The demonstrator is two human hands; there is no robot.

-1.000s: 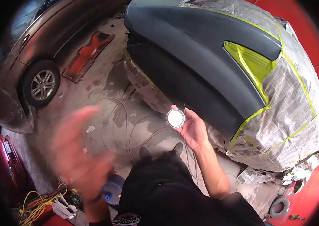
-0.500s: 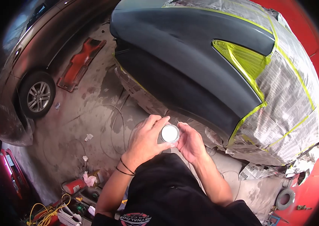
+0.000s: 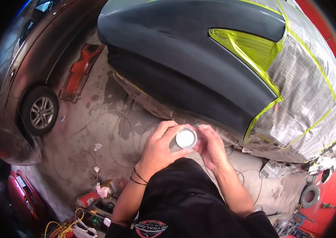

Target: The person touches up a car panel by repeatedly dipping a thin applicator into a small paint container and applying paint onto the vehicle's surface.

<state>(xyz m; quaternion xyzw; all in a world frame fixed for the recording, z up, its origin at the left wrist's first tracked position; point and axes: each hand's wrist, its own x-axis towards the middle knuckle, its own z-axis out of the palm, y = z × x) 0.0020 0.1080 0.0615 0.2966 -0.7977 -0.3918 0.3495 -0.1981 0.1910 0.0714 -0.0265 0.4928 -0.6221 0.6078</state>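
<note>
A small round metal can (image 3: 186, 138) with a white top face is at the centre of the view, below the dark grey car panel (image 3: 184, 67). My left hand (image 3: 163, 144) wraps round the can's left side, thumb along its lower edge and fingers behind it; two dark bands circle that wrist. Just to the right of the can is my right hand (image 3: 212, 147), slightly blurred, its fingers curved and apart. Whether its fingertips touch the can I cannot tell. Newspaper (image 3: 295, 91) and yellow-green tape (image 3: 251, 51) border the panel.
A dark car with a silver wheel (image 3: 41, 112) stands at the left, beside a red creeper (image 3: 79, 73) on the floor. Hoses lie behind my hands. At the lower left are a red can (image 3: 87, 198) and a yellow cord (image 3: 63, 230); a small tyre (image 3: 310, 196) lies lower right.
My left hand has come in from the left and taken hold of the can. My right hand, which held it, has loosened and moved to its right side. The view has shifted.
</note>
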